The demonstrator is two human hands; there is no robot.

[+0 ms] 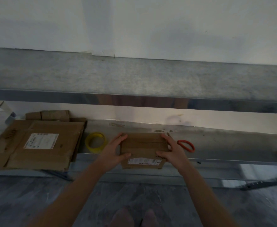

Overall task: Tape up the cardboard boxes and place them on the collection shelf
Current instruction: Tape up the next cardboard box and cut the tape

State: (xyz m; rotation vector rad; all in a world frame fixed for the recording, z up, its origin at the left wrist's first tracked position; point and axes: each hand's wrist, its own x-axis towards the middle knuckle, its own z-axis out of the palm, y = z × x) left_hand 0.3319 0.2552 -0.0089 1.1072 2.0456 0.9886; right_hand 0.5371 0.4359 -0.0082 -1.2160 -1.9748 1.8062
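Dim metal rack against a white wall, frame soft and blurred. Box [144, 145] sits at the front edge of the lower shelf [224, 141], top flaps folded in with the seam visible; can't tell if there's tape on it. Left hand [116, 149] and right hand [168, 151] clamp its two ends, fingers on top, thumbs on the front face. Label on the front is unreadable. Tape [96, 142] lies just left of the box. Scissors [186, 145] lie to the right, blades hidden behind the right hand. Flat cardboard [41, 143] is stacked far left, near white items cut off by the frame edge. Upper shelf [134, 79] is bare grey.
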